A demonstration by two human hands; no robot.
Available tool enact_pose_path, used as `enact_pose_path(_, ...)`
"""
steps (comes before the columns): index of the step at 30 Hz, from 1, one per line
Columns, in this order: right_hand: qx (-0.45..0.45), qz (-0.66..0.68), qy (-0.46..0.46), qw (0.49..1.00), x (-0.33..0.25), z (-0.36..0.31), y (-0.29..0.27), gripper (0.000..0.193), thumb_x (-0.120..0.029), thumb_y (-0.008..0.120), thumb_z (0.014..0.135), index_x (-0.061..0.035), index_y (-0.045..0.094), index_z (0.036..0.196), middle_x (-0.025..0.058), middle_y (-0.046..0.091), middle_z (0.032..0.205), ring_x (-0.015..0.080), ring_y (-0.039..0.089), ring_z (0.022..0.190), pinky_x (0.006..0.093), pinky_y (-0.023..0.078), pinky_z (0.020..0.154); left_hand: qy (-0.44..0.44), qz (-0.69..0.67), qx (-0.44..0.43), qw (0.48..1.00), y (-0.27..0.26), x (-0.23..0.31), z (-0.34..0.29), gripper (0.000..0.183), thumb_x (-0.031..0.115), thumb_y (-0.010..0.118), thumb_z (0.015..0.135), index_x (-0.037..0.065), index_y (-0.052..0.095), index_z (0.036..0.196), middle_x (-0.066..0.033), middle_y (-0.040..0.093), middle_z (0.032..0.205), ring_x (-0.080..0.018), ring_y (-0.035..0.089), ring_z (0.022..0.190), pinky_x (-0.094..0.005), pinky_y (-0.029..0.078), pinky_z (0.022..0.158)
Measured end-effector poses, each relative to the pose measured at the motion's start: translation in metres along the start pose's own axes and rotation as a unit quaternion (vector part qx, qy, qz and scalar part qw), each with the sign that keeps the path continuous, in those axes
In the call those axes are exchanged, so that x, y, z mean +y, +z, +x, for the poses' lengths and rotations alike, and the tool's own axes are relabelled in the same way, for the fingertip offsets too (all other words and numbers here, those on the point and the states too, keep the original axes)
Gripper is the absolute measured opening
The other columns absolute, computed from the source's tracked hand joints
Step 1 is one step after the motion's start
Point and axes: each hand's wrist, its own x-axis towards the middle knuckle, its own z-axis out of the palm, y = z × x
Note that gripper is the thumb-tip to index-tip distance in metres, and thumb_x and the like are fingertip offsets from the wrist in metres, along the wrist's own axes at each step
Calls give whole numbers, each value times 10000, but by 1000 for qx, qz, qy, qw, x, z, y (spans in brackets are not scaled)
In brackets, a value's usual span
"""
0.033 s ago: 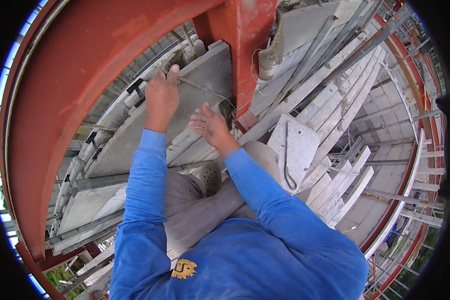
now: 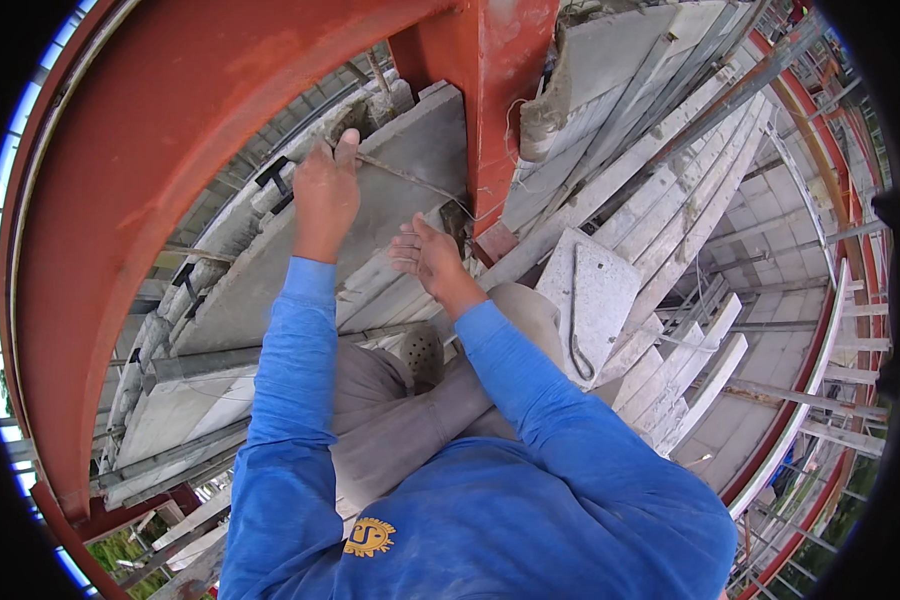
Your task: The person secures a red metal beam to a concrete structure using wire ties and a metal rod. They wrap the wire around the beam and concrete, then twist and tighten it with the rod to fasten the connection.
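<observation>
Over the upper edge of a grey concrete formwork panel [image 2: 410,135], my left hand [image 2: 326,195] is closed, thumb up. A thin metal rod [image 2: 402,174] comes out beside its thumb and slants down to the right, ending near a loose wire by the red steel column [image 2: 500,110]. The far ends of the left fingers are hidden behind the hand. My right hand [image 2: 428,258] hovers lower and to the right, in front of the panel, its fingers apart and holding nothing.
A large red curved beam [image 2: 120,160] arches across the left. Right of my knee, a bent steel bar [image 2: 574,320] lies on a pale square board [image 2: 610,285]. Long planks [image 2: 685,210] stretch beyond it. A perforated shoe [image 2: 422,352] shows under my legs. Scaffold tubes cross at the right.
</observation>
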Motion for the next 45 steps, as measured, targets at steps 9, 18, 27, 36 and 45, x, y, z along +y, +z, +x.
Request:
enact_pose_path(9, 189, -219, -181, 940, -2, 81, -70, 347, -376, 622, 1089, -71, 582, 1250, 45, 656, 924, 185, 660, 678, 329, 545, 600, -69, -111, 1, 991, 13, 5, 23, 615, 560, 578, 1075, -20, 665, 887, -136, 703, 695, -260, 697, 675, -399, 531, 695)
enact_pose_path(18, 231, -507, -315, 768, 23, 88, -87, 666, -226, 629, 1042, 27, 363, 1598, 324, 628, 1335, 490, 666, 1136, 529, 531, 951, 1, -52, 55, 997, 35, 5, 32, 658, 581, 534, 1085, -30, 651, 872, -198, 693, 734, -404, 677, 749, -494, 512, 771)
enact_pose_path(27, 247, -529, -459, 670, 22, 110, -93, 763, -235, 626, 1067, 49, 230, 1655, 315, 533, 1504, 401, 698, 1112, 434, 527, 1008, 103, -74, 0, 992, 1, 64, 15, 633, 552, 547, 1082, -53, 637, 919, -292, 645, 762, -485, 650, 752, -543, 505, 692)
enact_pose_path(36, 104, -418, -435, 791, 22, 65, -34, 892, -324, 659, 1067, 32, 121, 1683, 282, 444, 1617, 288, 714, 1123, 382, 546, 977, 62, -154, 74, 983, -56, 70, -13, 593, 557, 570, 1084, -8, 694, 956, -106, 648, 731, -225, 612, 683, -378, 497, 643)
enact_pose_path(45, 108, -392, -414, 814, 33, 75, -37, 916, -386, 652, 1063, 74, 134, 1663, 313, 418, 1633, 317, 702, 1191, 391, 525, 1026, 24, -113, -56, 992, -69, 62, -22, 487, 446, 659, 1060, -34, 734, 1022, -109, 665, 757, -189, 602, 698, -343, 496, 680)
